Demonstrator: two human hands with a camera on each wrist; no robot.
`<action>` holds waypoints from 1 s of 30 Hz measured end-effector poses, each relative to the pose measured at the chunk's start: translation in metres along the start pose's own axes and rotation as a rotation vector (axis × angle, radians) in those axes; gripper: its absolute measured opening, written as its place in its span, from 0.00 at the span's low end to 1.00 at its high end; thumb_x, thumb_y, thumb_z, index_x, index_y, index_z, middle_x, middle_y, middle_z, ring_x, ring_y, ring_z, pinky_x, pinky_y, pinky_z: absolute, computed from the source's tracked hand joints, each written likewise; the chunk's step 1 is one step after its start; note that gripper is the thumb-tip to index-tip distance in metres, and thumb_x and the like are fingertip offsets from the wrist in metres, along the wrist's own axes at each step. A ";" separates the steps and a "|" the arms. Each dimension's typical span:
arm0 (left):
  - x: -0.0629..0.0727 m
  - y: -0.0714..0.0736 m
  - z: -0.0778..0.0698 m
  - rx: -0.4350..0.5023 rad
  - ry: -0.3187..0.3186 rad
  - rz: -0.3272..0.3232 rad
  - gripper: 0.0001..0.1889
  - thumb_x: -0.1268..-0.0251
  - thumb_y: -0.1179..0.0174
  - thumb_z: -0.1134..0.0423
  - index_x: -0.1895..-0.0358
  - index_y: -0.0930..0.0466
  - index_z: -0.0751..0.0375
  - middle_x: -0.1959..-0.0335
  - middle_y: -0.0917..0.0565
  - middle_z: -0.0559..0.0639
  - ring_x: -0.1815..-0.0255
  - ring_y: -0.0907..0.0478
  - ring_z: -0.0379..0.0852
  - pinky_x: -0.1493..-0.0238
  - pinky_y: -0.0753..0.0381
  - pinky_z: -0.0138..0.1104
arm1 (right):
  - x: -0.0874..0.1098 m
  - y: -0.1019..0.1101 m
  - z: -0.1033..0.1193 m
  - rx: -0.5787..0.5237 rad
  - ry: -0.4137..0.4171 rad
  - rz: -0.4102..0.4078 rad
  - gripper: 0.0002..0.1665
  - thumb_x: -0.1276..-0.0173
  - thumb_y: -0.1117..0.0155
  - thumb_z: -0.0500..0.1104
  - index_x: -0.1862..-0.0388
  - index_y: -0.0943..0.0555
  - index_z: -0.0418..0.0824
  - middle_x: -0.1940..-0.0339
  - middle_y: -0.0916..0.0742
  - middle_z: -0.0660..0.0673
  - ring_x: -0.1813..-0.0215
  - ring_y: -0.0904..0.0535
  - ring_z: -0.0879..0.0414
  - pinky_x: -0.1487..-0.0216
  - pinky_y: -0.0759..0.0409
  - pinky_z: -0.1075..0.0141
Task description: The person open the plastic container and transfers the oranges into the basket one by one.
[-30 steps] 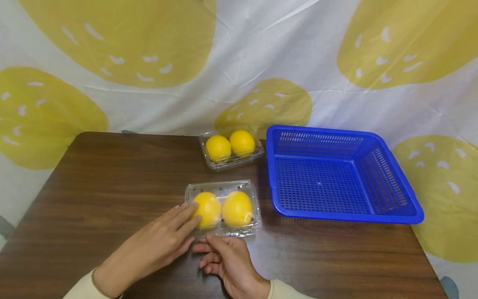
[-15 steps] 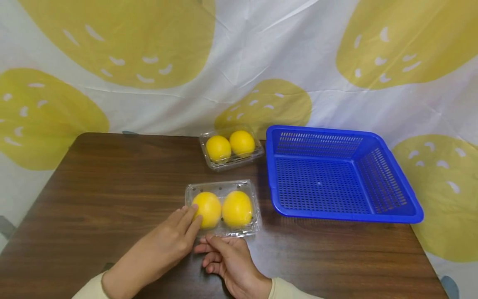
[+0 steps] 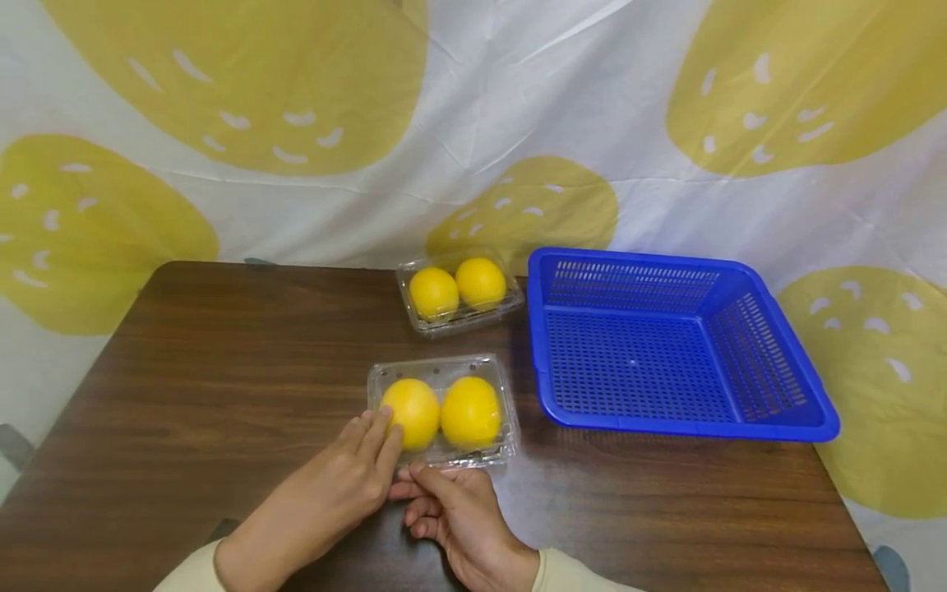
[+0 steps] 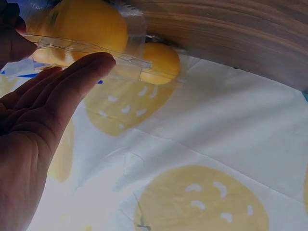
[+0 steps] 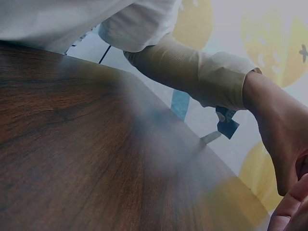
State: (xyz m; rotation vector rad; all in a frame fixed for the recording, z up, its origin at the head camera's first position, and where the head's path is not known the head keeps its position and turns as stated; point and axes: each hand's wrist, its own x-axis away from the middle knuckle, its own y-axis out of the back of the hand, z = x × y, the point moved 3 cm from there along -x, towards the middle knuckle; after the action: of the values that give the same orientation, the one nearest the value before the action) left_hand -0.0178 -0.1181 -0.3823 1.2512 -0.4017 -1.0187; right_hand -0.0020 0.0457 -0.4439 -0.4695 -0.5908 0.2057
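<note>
Two round yellow fruits sit side by side inside a clear plastic clamshell box near the table's front. My left hand lies with straight fingers over the box's left front corner, fingertips at the left fruit. At the front edge, my right hand pinches the plastic rim between thumb and forefinger, its other fingers loosely curled. The left wrist view shows the lid edge across the straight left fingers, with the right thumb against it. In the right wrist view, the box is out of sight.
Behind, a second clear box holds two more yellow fruits. A blue perforated basket stands to the right, overhanging the table's right edge in this view. A white cloth with yellow shapes hangs behind the brown wooden table.
My left hand has shifted slightly right, closer to my right hand, its fingers drawing together. My right hand keeps its pinch at the front edge, and the boxes and basket stay in place.
</note>
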 end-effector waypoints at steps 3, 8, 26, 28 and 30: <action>-0.001 0.001 0.000 -0.013 0.005 -0.010 0.15 0.25 0.55 0.77 0.46 0.21 0.81 0.44 0.14 0.77 0.47 0.10 0.65 0.42 0.09 0.48 | 0.000 0.000 0.000 0.003 0.003 -0.004 0.16 0.18 0.34 0.41 0.48 0.12 0.27 0.62 0.06 0.43 0.74 0.19 0.66 0.74 0.19 0.77; -0.001 0.004 0.002 0.045 0.034 0.011 0.17 0.33 0.33 0.79 0.44 0.22 0.81 0.42 0.15 0.78 0.45 0.10 0.65 0.41 0.09 0.49 | 0.000 0.000 0.000 0.002 0.005 -0.002 0.16 0.18 0.34 0.41 0.47 0.13 0.26 0.62 0.06 0.43 0.75 0.19 0.67 0.74 0.19 0.77; 0.001 0.013 0.028 0.392 0.165 -0.127 0.28 0.41 0.21 0.72 0.37 0.17 0.76 0.38 0.13 0.72 0.46 0.09 0.64 0.50 0.07 0.48 | -0.001 0.001 -0.003 0.004 -0.002 0.004 0.18 0.17 0.34 0.43 0.45 0.14 0.27 0.61 0.06 0.44 0.75 0.19 0.66 0.75 0.19 0.76; 0.002 0.017 0.034 0.424 0.174 -0.146 0.28 0.39 0.22 0.71 0.36 0.17 0.75 0.37 0.13 0.71 0.46 0.09 0.64 0.53 0.06 0.47 | 0.000 0.001 -0.003 0.002 -0.005 0.006 0.17 0.17 0.34 0.43 0.45 0.14 0.28 0.61 0.06 0.44 0.75 0.19 0.66 0.75 0.19 0.76; 0.002 0.020 0.038 0.450 0.178 -0.164 0.23 0.26 0.28 0.67 0.34 0.17 0.75 0.36 0.14 0.71 0.47 0.08 0.64 0.54 0.06 0.47 | 0.000 0.001 -0.003 0.002 -0.007 0.009 0.17 0.17 0.34 0.43 0.45 0.14 0.29 0.61 0.06 0.44 0.75 0.19 0.66 0.75 0.18 0.76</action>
State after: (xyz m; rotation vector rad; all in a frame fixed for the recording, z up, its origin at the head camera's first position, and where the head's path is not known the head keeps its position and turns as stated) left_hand -0.0367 -0.1431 -0.3527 1.7897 -0.4075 -0.9731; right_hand -0.0007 0.0451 -0.4464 -0.4698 -0.5955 0.2165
